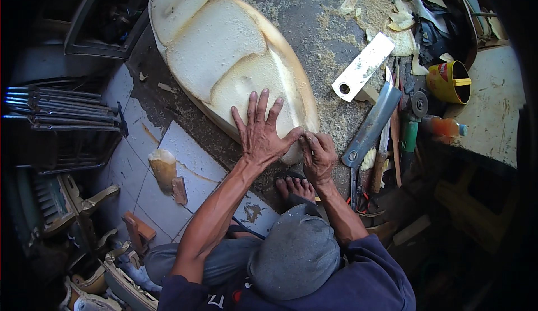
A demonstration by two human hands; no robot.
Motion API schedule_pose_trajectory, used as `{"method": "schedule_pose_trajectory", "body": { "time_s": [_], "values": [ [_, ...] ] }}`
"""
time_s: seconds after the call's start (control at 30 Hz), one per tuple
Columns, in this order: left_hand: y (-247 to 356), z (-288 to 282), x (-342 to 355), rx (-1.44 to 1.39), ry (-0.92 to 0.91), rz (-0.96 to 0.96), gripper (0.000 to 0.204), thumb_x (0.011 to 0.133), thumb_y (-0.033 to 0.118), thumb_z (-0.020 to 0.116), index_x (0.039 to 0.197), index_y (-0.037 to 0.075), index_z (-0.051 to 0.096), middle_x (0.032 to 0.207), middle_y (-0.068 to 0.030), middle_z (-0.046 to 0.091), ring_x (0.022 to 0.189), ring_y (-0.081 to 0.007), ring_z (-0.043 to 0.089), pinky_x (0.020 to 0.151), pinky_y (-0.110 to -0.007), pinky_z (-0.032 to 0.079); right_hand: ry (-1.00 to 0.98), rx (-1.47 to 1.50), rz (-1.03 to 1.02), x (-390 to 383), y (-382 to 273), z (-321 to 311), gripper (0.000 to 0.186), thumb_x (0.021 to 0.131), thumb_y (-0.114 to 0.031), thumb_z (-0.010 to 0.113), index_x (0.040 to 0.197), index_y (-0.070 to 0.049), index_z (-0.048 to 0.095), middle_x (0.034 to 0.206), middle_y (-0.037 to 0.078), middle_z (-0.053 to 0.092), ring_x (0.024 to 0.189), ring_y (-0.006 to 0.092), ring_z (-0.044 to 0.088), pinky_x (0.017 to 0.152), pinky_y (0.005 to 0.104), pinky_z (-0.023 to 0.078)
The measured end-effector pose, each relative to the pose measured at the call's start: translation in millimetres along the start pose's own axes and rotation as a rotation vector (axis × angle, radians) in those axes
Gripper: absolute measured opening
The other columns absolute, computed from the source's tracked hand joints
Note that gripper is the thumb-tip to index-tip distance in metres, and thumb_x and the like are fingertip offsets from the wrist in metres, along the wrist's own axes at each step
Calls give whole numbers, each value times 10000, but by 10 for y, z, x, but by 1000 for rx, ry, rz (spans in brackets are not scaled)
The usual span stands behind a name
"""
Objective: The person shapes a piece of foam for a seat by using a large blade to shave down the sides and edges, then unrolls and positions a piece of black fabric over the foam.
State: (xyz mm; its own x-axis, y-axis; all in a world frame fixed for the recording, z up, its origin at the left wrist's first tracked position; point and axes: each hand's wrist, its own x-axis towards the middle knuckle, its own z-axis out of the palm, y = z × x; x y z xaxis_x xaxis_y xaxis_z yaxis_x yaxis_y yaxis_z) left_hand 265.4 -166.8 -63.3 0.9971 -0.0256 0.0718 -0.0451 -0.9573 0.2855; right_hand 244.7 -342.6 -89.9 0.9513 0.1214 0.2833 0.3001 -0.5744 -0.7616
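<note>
A long cream foam seat pad point(218, 47), stepped on top and tapering at its far end, lies slantwise on the dusty work surface. My left hand point(260, 128) rests flat on its near part, fingers spread and thumb pointing right. Beside that thumb, at the pad's near right edge, my right hand point(318, 157) is closed in a pinch with its fingers curled. Whatever is between those fingertips is hidden or too small to make out. The pad's underside is out of sight.
Right of the pad lie a pale metal strip with a hole point(361, 67), a broad grey blade-like tool point(372, 123) and an angle grinder point(412, 126). A yellow tin point(448, 82) stands beyond. A foam offcut point(162, 171) sits at left; a bare foot point(295, 187) is near the pad.
</note>
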Motion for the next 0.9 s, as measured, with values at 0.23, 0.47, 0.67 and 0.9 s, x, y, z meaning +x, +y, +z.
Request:
{"method": "schedule_pose_trajectory", "body": {
  "time_s": [0.23, 0.47, 0.67, 0.9],
  "values": [
    [50, 56, 1, -10, 86, -33, 791, 767, 566, 723, 1421, 202, 467, 1558, -126, 334, 1481, -379, 244, 1097, -763, 75, -24, -54, -105, -352, 66, 99, 358, 831, -25, 725, 1187, -50, 690, 1188, 178, 534, 1097, 363, 537, 923, 447, 470],
    [-28, 62, 2, 7, 112, -1, 749, 811, 515, 691, 1435, 170, 462, 1553, -128, 342, 1483, -374, 241, 1114, -752, 54, -140, 159, 61, -132, 36, -6, 394, 878, -63, 653, 1272, -49, 645, 1180, 165, 565, 1127, 317, 544, 964, 424, 451],
    [-37, 31, -13, -234, 220, -21, 657, 935, 429, 565, 1463, 79, 390, 1513, -175, 410, 1444, -359, 339, 1161, -659, 81, -110, 606, 387, 1098, -20, 326, 532, 1061, -338, 429, 1477, -7, 440, 1479, 231, 474, 1411, 339, 416, 1167, 404, 308],
    [-97, -2, 2, -343, 300, -77, 620, 998, 415, 395, 1460, 12, 302, 1483, -258, 425, 1402, -408, 395, 1155, -636, 130, -442, 58, 64, 963, -127, 521, 657, 1018, -447, 444, 1508, -12, 393, 1577, 313, 267, 1482, 467, 230, 1201, 555, 187]
  ]
}}
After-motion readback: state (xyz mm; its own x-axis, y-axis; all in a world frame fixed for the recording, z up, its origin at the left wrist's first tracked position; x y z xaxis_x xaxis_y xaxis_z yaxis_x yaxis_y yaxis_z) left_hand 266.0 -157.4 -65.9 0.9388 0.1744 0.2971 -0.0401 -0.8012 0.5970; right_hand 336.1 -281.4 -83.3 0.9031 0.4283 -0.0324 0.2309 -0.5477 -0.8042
